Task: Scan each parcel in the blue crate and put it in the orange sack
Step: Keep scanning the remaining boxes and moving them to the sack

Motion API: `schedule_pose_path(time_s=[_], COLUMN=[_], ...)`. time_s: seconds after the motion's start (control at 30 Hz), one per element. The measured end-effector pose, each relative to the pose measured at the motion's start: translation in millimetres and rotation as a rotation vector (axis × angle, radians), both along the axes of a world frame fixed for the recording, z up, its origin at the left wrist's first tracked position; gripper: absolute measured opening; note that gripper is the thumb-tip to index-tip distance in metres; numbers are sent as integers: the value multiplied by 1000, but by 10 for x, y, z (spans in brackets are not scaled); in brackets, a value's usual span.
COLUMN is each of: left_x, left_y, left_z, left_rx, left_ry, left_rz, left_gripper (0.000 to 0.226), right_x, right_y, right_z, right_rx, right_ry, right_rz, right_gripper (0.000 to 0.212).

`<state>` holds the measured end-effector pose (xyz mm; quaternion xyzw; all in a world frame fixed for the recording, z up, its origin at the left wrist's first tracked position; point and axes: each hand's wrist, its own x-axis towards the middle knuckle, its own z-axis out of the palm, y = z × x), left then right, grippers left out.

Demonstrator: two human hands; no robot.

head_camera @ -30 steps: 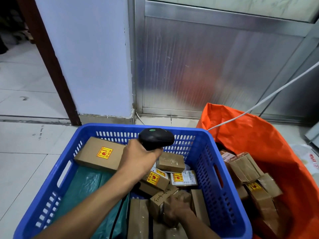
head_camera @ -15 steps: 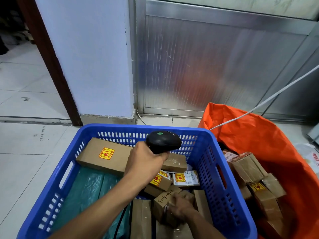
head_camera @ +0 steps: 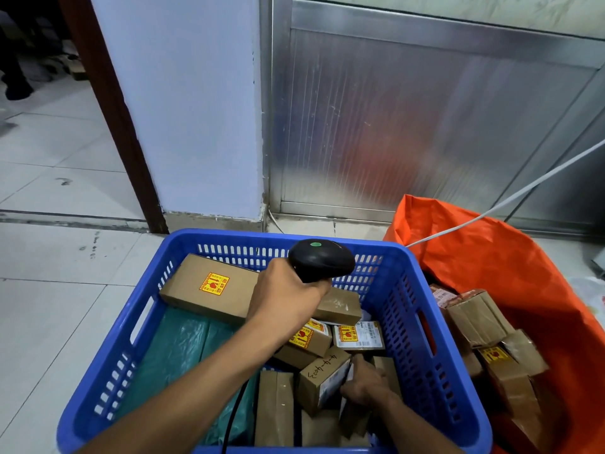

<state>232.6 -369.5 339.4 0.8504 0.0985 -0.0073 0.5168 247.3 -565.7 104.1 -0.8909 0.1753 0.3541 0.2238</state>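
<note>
A person's left hand (head_camera: 288, 298) grips the handle of a black handheld barcode scanner (head_camera: 322, 261), its head with a green light on top held above the far end of a blue crate (head_camera: 422, 326) on a tiled floor (head_camera: 59, 322). The person's right hand (head_camera: 366, 385) reaches down into the near right part of the crate, fingers curled around the side of a small brown parcel with handwritten figures (head_camera: 322, 376), which is tilted among the other boxes with a white label showing on its lower face.

A long cardboard box with a yellow-and-red sticker (head_camera: 209, 288) lies against the crate's far left wall, above a green plastic-wrapped package (head_camera: 176, 352) that fills the left side. Small taped parcels with yellow stickers (head_camera: 358, 335) sit in the middle of the crate, just beyond the handwritten one, and a plain brown box (head_camera: 337, 306) rests partly under the left hand.

Touching the crate's right wall stands an open orange sack (head_camera: 510, 276) that already holds several taped brown parcels (head_camera: 476, 319). A white cable (head_camera: 510, 199) runs across the sack's top edge toward the upper right. Behind stand a pale blue pillar (head_camera: 193, 103) and a ribbed metal panel (head_camera: 409, 126).
</note>
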Motion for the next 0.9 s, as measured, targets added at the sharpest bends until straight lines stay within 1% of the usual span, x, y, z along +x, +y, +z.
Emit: schedule_pose_path(time_s=[0.07,0.17,0.37,0.53,0.67,0.8,0.9], left_x=[-15,-43,-115,-168,-193,-202,-217], left_y=[-7,-25,-52,-59,-58,-59,-63], left_z=[6,17,44,54,67,68,67], left_rx=[-8,-7,22,51,63,74,92], left_ry=[-6,-12,-30,-41,-48,-51,-52], left_rz=[-12,-28,-44,-56,-78,-92,-105], left_gripper=[19,22,28,26,25,28,25], right_x=[40,106,167,173,125,77,27], right_y=[-100,-271,-506,-571,-556,-549,-539], right_z=[83,231,567,840,1078,1262,1432], right_rx=[-1,10,44,165,262,328,361], right_ry=[17,3,-20,-95,-158,-215,-251], right_rz=[-20,-43,-32,-81,-82,-103,-114], right_gripper=[84,86,72,69,63,57,53])
